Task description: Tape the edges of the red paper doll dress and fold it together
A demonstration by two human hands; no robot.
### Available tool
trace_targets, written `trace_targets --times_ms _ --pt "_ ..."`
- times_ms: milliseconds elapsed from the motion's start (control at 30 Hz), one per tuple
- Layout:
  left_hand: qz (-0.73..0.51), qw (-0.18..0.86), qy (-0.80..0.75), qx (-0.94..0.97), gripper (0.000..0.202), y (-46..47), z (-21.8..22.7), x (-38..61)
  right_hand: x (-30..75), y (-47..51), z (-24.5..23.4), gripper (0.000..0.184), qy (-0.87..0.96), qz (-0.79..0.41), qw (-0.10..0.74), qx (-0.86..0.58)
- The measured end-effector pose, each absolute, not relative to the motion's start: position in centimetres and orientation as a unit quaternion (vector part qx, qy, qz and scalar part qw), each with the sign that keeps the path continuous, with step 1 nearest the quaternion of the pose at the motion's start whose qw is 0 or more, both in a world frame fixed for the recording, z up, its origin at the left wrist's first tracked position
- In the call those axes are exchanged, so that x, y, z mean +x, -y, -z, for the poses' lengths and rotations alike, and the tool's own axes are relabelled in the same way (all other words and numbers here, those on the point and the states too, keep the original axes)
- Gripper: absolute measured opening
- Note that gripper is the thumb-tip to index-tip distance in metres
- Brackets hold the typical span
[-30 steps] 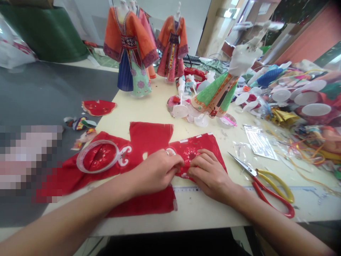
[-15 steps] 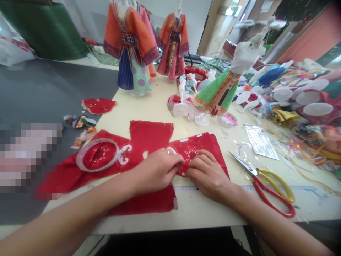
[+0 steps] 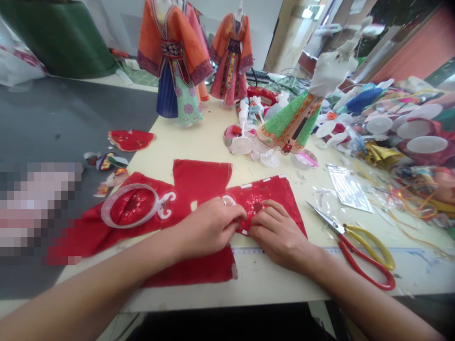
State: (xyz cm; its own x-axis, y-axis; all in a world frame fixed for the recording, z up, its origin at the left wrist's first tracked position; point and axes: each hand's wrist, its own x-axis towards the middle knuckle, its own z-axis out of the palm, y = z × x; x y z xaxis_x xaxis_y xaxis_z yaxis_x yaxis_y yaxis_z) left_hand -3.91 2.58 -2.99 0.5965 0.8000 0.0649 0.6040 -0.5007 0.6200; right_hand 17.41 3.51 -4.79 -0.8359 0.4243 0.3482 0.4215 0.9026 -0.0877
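The red cloth [image 3: 202, 182] lies spread in a cross shape on the bench [image 3: 277, 293], and both hands are at the near edge of its right arm. The left hand [image 3: 209, 227] and the right hand [image 3: 279, 232] sit just beside each other, fingers curled against the cloth; whether they pinch its edge or only press on it, I cannot tell. A clear ring [image 3: 106, 212] rests on the cloth's left arm. Right of the cloth lie scissors [image 3: 343, 229] with one red and one yellow handle, blades pointing toward it. A ruler [image 3: 245, 251] runs out from the cloth's near right side. Beyond the cloth stand two orange-robed figures [image 3: 232, 57].
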Motion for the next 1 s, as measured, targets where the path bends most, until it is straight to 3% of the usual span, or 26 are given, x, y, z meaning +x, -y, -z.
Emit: trace_targets --times_ms 467,667,1000 --pt "-0.153 0.262 -0.379 0.874 0.02 -2.7 2.7 -3.7 17.4 -3.7 4.7 0.023 0.961 -0.018 0.175 -0.214" --pt "-0.112 0.189 -0.335 0.916 0.026 -2.5 2.9 -3.5 17.4 -3.8 4.7 0.023 0.961 -0.021 0.176 -0.213" --pt "-0.095 0.051 -0.287 0.952 0.02 -1.6 3.0 -3.2 17.4 -3.9 4.7 0.028 0.962 -0.022 0.175 -0.209"
